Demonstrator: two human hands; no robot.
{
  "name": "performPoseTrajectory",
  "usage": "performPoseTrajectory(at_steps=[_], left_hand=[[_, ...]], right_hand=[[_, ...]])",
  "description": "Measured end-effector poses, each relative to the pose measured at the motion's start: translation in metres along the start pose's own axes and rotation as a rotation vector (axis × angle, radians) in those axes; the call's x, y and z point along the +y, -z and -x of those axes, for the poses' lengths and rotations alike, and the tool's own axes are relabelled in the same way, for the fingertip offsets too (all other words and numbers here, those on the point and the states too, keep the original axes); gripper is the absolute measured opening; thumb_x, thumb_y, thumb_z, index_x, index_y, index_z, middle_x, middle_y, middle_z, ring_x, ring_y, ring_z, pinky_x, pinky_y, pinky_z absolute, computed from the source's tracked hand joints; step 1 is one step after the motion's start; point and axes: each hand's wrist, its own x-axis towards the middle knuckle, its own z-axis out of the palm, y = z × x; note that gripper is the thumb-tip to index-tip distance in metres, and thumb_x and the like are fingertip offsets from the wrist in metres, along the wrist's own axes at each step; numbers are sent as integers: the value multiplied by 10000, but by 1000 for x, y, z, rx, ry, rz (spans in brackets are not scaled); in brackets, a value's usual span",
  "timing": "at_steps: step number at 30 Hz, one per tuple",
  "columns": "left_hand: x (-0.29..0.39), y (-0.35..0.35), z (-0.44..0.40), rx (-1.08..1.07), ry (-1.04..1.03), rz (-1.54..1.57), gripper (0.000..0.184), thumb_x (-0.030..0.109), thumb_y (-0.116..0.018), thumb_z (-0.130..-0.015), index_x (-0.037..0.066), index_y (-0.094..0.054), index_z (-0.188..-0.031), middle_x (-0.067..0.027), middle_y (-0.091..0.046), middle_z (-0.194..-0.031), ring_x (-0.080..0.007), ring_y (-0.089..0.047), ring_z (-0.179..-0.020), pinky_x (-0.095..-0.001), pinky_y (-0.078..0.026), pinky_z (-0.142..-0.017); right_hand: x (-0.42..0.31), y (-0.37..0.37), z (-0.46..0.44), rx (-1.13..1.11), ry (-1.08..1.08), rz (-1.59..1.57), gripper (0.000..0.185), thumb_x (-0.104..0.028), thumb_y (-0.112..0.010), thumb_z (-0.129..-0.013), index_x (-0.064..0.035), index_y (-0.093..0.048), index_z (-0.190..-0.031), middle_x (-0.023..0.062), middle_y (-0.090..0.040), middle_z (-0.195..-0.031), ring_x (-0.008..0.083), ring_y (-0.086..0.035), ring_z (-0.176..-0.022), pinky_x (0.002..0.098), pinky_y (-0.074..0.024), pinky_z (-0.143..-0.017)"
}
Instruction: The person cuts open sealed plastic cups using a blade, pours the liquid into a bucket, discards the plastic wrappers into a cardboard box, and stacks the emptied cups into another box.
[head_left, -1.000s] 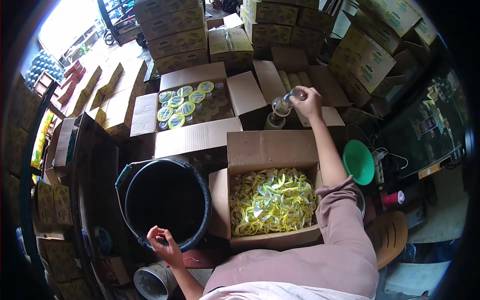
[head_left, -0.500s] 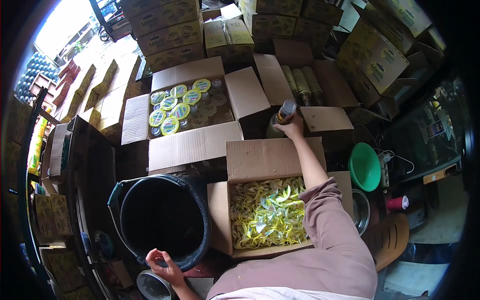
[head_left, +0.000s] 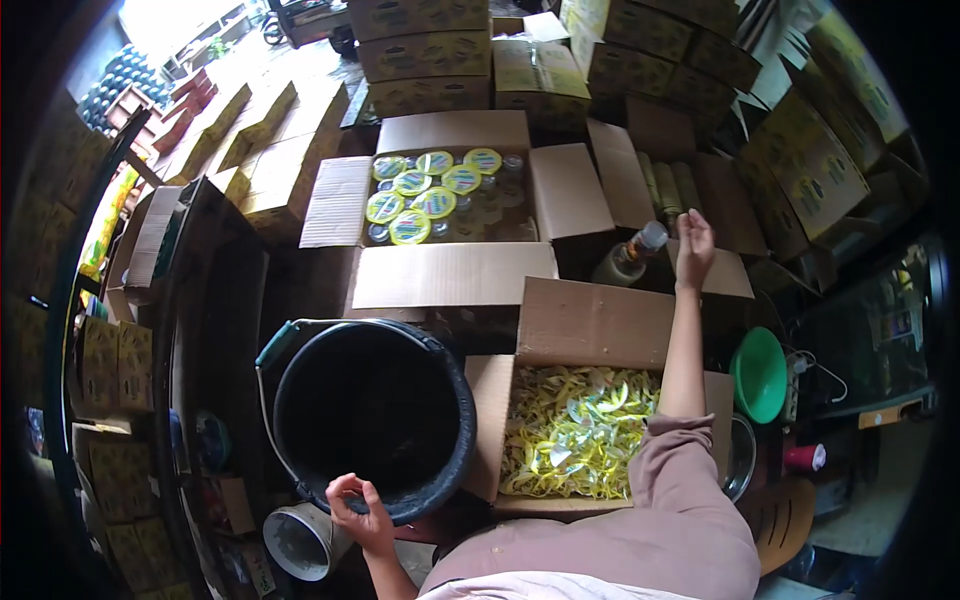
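Note:
My right hand (head_left: 694, 252) is raised just right of a clear bottle (head_left: 628, 254), its fingers extended and nothing seen in them. The bottle stands tilted in view behind the carton of yellow-green strips (head_left: 580, 430). Beyond my right hand, an open carton (head_left: 728, 205) holds long pale rolls or stacks (head_left: 670, 190). My left hand (head_left: 362, 508) hovers at the near rim of the large black bucket (head_left: 455, 465), fingers curled and slightly apart, holding nothing visible.
An open carton (head_left: 450, 275) holds cups with yellow lids (head_left: 435, 203). Stacked cartons (head_left: 425, 55) stand behind. A green bowl (head_left: 760, 375), a metal bowl (head_left: 740, 458) and a pink cup (head_left: 803, 458) are at the right; a white bucket (head_left: 300, 543) is at lower left.
My right hand has let go of the bottle and moved to its right, with its fingers now extended. My left hand stays by the bucket. The whole view has shifted.

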Motion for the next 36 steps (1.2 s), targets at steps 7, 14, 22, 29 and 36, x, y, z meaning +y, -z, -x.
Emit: performPoseTrajectory(at_steps=[7,14,22,29,36], left_hand=[[3,-5,-2,52,-13,-21,437,-2,-599,-737,49,-420,-1133,-61,-526,-934,-115,-482,-730,-245,-363,-676],[11,-4,-6,13,43,-84,326,10,-603,-691,47,-475,-989,-55,-535,-816,-122,-516,-695,-250,-372,-634],[20,0,-14,-46,145,-35,320,2,-662,-715,36,-523,-1001,-70,-585,-805,-141,-560,-646,-247,-460,-607],[13,0,-8,-4,0,-13,300,-13,-607,-673,49,-497,-946,-54,-553,-752,-123,-526,-616,-258,-383,-604],[18,3,-6,-34,-230,-28,452,57,-683,-645,56,-462,-1039,-75,-550,-905,-205,-529,-821,-317,-409,-768]], right_hand=[[-45,-148,40,-631,376,439,272,-150,-663,-724,-64,-570,-964,100,-580,-985,291,-565,-920,374,-466,-774],[48,-238,66,-1486,595,1423,427,-203,-731,-534,-129,-639,-945,75,-622,-974,233,-530,-1035,445,-365,-944],[43,-259,51,-1636,416,1366,446,-164,-753,-471,-105,-627,-895,102,-637,-943,256,-592,-944,459,-366,-916],[-107,-218,17,-1358,486,1228,524,-148,-671,-523,-86,-535,-1026,129,-557,-981,269,-535,-1009,456,-403,-927],[-268,-102,65,-1208,570,422,666,-123,-661,-509,-93,-483,-1150,121,-504,-969,310,-534,-925,395,-457,-845]])
